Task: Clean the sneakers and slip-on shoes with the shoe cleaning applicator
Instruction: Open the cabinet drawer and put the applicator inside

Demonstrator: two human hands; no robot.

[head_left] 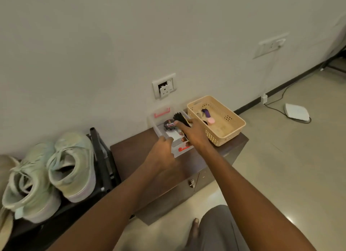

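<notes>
A pair of pale green sneakers (54,168) stands on a dark shoe rack (104,162) at the left. On a brown cabinet (134,153) sits a clear plastic box (157,131) with red clips, holding a round black polish tin (170,124), a white item (173,135) and a black-bristled brush (180,118). My left hand (162,151) grips the box's near rim. My right hand (192,133) reaches into the box, fingers curled around the brush. The slip-on shoes are only partly seen at the far left edge (5,168).
A beige perforated basket (224,127) with small purple and pink items stands right of the box. A wall socket (164,86) is behind. A white device (296,111) and cable lie on the tiled floor at right. My knee (221,230) is at the bottom.
</notes>
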